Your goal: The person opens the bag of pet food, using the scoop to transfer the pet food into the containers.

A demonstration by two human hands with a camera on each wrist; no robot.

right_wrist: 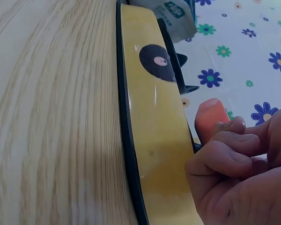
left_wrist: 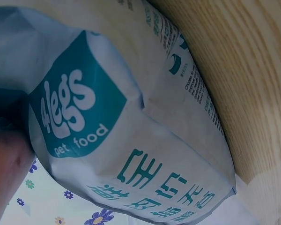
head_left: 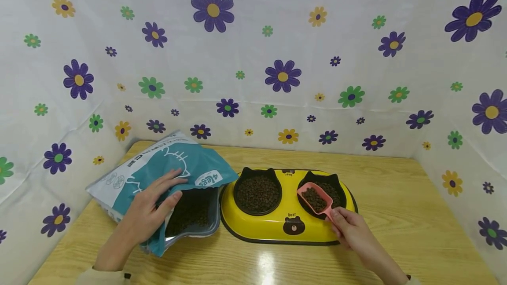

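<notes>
In the head view, a pink scoop [head_left: 315, 197] filled with brown kibble is over the right black bowl [head_left: 339, 184] of a yellow double feeder [head_left: 291, 188]. My right hand [head_left: 354, 231] grips its handle. The right wrist view shows curled fingers around the handle [right_wrist: 210, 117]. My left hand [head_left: 148, 210] grips the teal and white pet food bag [head_left: 200, 157] at its mouth, fingers over the upper flap and thumb beside the opening. Dark kibble [head_left: 190, 214] shows inside the bag. The left wrist view shows mostly the bag's printed side [left_wrist: 107, 140].
The left black bowl [head_left: 257, 192] of the feeder holds brown kibble. Bag and feeder stand side by side on a wooden table [head_left: 388, 188]. A white flowered cloth [head_left: 245, 47] rises behind the table and along both sides.
</notes>
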